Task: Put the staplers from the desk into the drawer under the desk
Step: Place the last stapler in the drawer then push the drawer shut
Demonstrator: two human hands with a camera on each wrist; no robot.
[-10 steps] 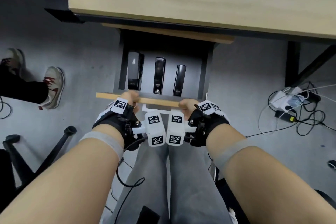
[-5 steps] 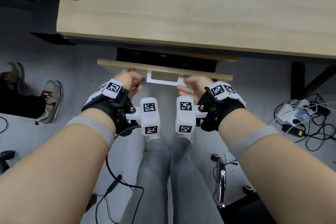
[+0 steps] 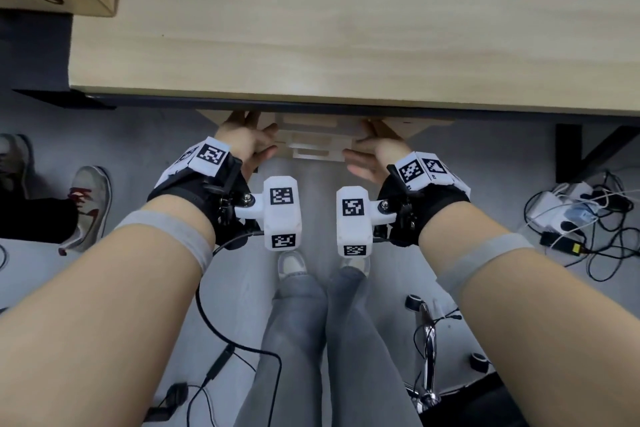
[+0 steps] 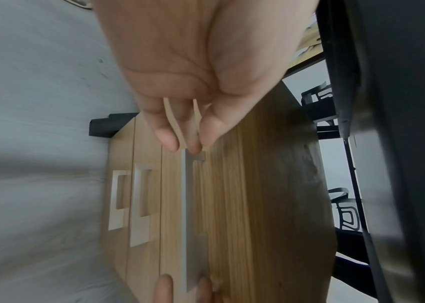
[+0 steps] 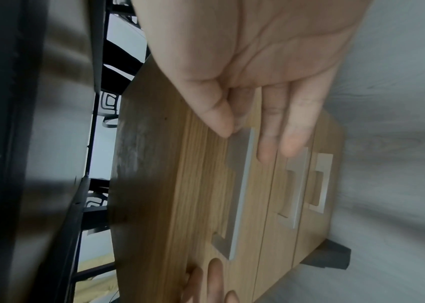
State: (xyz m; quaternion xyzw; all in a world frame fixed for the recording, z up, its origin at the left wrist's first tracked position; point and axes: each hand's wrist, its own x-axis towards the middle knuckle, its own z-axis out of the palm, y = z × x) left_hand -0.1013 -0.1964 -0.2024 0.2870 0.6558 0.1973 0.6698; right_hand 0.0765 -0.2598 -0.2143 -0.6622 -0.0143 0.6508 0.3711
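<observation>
Left hand (image 3: 247,140) flat, fingers straight, pressing top drawer (image 4: 232,205) front beside handle (image 4: 189,225). Right hand (image 3: 375,158) likewise, fingers straight. Drawer flush under desk (image 3: 346,28).

The head view is evenly and softly lit, with a dark shadow cast under the pale wooden desk top (image 3: 346,28) and straight edges bowed outward. Both wrist views are dimmer, smeared by motion blur, and blackened along the desk's underside.

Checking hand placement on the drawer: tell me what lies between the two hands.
The top drawer's pale handle spans the gap between the left hand and right hand, as the head view shows.
</observation>
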